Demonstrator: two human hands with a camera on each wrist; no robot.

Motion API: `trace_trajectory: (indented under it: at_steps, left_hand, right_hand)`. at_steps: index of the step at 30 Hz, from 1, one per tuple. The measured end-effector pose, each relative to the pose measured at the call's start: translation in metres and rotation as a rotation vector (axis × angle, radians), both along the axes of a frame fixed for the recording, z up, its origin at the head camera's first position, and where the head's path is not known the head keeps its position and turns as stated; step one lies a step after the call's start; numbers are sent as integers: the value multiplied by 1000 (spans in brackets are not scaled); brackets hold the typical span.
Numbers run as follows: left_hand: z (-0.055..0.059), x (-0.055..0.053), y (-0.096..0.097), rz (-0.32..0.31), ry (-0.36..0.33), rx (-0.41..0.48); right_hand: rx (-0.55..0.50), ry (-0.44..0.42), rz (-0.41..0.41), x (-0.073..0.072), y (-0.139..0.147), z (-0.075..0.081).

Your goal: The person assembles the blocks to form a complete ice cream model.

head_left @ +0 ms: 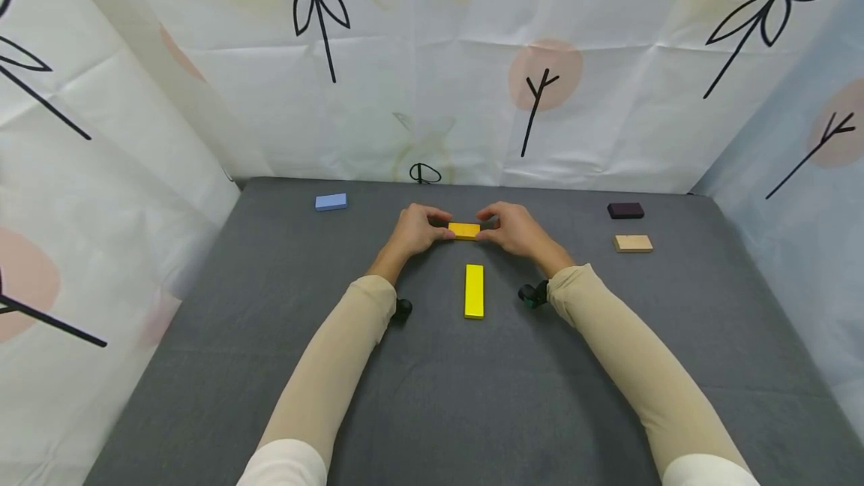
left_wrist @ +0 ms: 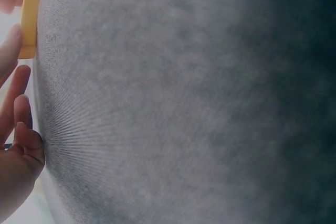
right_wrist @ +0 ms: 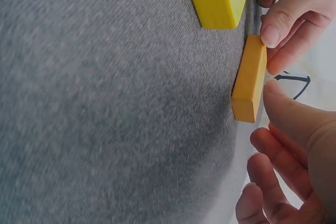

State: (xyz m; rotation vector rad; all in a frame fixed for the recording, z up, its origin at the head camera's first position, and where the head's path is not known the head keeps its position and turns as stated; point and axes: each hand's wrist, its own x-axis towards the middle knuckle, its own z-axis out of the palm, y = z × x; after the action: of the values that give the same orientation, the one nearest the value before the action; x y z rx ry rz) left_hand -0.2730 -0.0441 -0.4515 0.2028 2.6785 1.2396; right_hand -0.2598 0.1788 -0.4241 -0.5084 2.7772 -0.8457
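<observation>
A small orange block (head_left: 464,231) lies flat on the grey cloth, crosswise between both hands. At its left end my left hand (head_left: 416,231) holds it, thumb on the near side and forefinger toward the far side. My right hand (head_left: 516,229) holds the right end in a like way, its thumb tip at the block's edge in the right wrist view; the forefinger's contact is partly hidden. The other fingers of the right hand are loosely bent beside the orange block (right_wrist: 249,80). Nearer to me lies a longer bright yellow block (head_left: 475,292), pointing lengthwise away from me.
A blue block (head_left: 331,202) lies at the back left of the grey-covered table (head_left: 432,411). Toward the back right are a dark purple block (head_left: 625,211) and a pale wooden-coloured block (head_left: 633,244). Patterned white cloth (head_left: 432,66) hangs behind and along both sides.
</observation>
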Motion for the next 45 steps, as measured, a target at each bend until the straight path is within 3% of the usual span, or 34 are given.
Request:
trace_trajectory:
  at_steps: [15,31,45]
  left_hand:
    - [1,-1,3,20,-28,-12]
    - [4,3,8,-26,-47,-64]
    - [7,10,11,-64,-34,-115]
  right_hand:
    - [-15,34,14,0,-3,-7]
    - [0,8,-10,9,2,-8]
    - [12,46,23,17,8,-9]
